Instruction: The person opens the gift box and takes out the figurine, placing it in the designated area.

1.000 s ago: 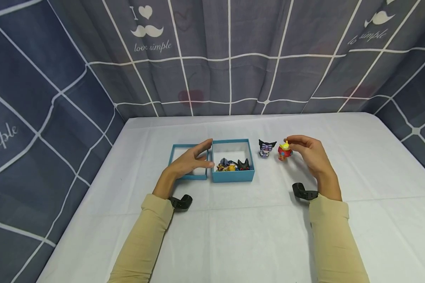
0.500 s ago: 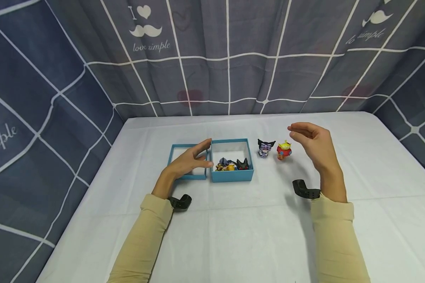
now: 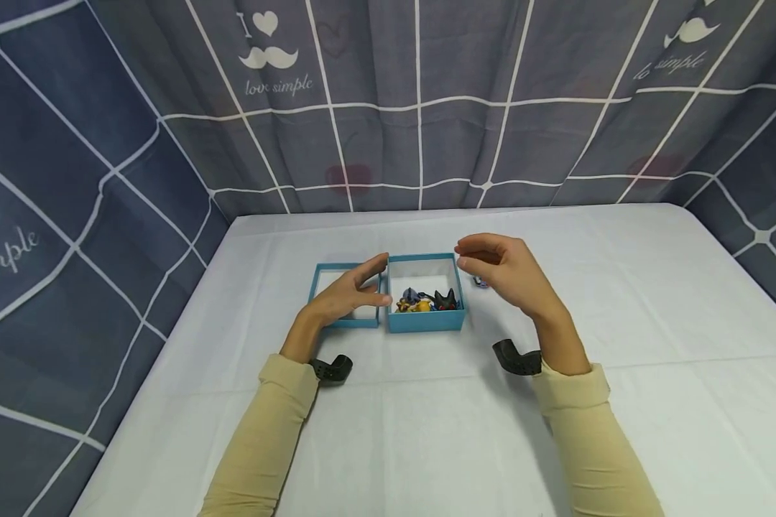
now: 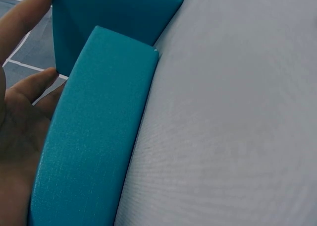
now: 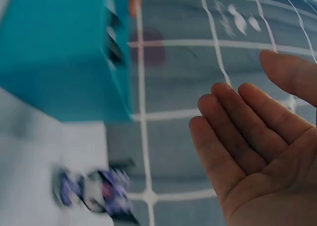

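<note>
A blue box (image 3: 425,322) with a white inside stands open on the table. Several small figurines lie in it, among them a black cat-like one (image 3: 445,300) and a yellow one (image 3: 420,306). My left hand (image 3: 340,296) reaches across the lid (image 3: 354,324), its fingertips against the box's left side; the left wrist view has the lid (image 4: 96,137) beside that hand (image 4: 25,102). By the box's right rim hovers my right hand (image 3: 507,273), holding nothing, fingers extended. Under it a purple-and-black figurine (image 5: 94,191) is mostly covered in the head view; the red figurine is hidden.
A white cloth (image 3: 388,431) covers the table. Dark grey curtains (image 3: 375,143) with white grid lines hang behind and at both sides. Each wrist carries a black camera mount, one on the left (image 3: 333,370) and one on the right (image 3: 517,359).
The right hand let go of the red figurine beside the purple-and-black one, lifted away, then moved left to the box's right rim. My left hand has stayed in place.
</note>
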### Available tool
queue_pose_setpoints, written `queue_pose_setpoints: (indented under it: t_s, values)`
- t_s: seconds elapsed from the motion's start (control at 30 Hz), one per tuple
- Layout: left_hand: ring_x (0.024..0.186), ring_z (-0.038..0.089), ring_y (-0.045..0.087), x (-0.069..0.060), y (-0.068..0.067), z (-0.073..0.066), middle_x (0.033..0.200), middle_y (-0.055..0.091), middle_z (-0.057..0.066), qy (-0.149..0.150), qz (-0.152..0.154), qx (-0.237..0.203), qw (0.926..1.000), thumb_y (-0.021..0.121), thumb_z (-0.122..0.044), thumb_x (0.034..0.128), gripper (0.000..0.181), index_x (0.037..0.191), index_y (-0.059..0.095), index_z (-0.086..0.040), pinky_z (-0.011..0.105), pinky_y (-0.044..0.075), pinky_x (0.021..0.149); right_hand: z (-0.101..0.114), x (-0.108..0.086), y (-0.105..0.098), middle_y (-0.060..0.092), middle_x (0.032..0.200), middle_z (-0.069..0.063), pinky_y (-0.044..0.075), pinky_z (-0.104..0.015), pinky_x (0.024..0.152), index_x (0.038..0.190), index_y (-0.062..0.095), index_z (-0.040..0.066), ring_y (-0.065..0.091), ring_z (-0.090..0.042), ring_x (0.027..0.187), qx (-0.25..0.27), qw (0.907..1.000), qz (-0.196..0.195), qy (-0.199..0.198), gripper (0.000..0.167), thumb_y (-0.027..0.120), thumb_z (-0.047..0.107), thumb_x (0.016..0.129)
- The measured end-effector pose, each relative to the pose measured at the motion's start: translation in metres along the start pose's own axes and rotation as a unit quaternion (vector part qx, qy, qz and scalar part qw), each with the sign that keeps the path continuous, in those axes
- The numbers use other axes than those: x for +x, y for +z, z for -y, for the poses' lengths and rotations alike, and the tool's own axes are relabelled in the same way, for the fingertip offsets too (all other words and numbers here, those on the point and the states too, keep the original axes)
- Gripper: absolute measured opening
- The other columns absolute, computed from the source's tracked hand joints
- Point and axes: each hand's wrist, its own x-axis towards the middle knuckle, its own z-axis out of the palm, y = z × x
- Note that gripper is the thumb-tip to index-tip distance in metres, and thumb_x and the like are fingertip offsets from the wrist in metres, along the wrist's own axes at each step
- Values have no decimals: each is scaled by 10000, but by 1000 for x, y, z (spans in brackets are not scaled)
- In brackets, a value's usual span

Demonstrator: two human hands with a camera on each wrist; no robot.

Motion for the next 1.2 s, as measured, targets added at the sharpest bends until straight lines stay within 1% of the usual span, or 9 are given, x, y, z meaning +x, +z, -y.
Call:
queue_pose_setpoints:
  t_s: [0.03,0.2,0.33,0.43,0.67,0.83,1.0,1.1,1.2]
  values:
    - [1460,322,223,0,0,0,1624,177,-24,2,2,-9,10000,733,-200,908,872,1595,197,-231,443,260,1164,-1,2,6,659,1191,-144,526,-292,859,1237,645,-31,633,-211,1044,-13,9999,146,-10,336,660,155,958]
    - [1459,325,225,-1,0,-1,1625,175,-27,-107,-29,-7,9999,736,-222,906,880,1597,191,-237,445,259,1164,-5,11,34,660,1186,-131,504,-434,954,1238,645,-12,606,-267,1131,150,9972,726,71,342,669,167,947]
    - [1456,331,231,-1,-1,-2,1626,174,-24,-130,-29,12,9999,731,-238,911,874,1596,190,-247,457,257,1164,-10,15,47,640,1236,-152,463,-479,1011,1255,639,-6,562,-282,1217,302,9958,861,98,361,671,183,949]
    - [1458,324,230,0,-1,-2,1626,173,-22,-106,-16,-3,9999,724,-227,918,861,1595,193,-250,454,256,1165,-14,18,52,623,1266,-178,448,-493,1026,1269,632,-13,547,-294,1240,246,9958,874,107,374,667,185,953]
    - [1464,315,212,0,0,-2,1628,164,-14,-18,38,-97,9999,711,-197,928,854,1597,181,-219,430,252,1169,-17,25,63,631,1251,-210,454,-504,1017,1246,643,-51,562,-322,1218,-263,9961,842,-9,352,673,129,945]
    - [1463,323,212,-1,1,-1,1625,169,-42,-72,25,-119,9999,719,-218,924,866,1600,177,-229,442,265,1163,-15,29,68,640,1248,-195,492,-497,970,1261,639,-58,574,-324,1202,-626,9929,1006,68,371,673,124,939]
    - [1462,317,218,-1,2,-2,1624,170,-55,-62,31,-138,9999,729,-227,916,866,1595,193,-266,430,277,1159,-9,33,69,637,1255,-189,484,-500,980,1275,628,-66,580,-334,1193,-1189,9836,1348,179,400,674,137,933]
    - [1462,314,218,-1,2,-2,1624,167,-59,-82,32,-115,9999,730,-226,916,866,1594,193,-271,431,275,1160,-7,37,70,649,1225,-198,488,-500,973,1247,641,-76,598,-342,1160,-1518,9759,1563,140,381,677,123,924]
    - [1464,323,210,0,2,-2,1625,162,-59,-89,50,-127,9999,726,-225,919,857,1590,197,-289,456,269,1160,-8,40,71,691,1104,-168,520,-469,911,1144,695,-51,640,-308,1029,-1777,9694,1691,73,281,680,110,915]
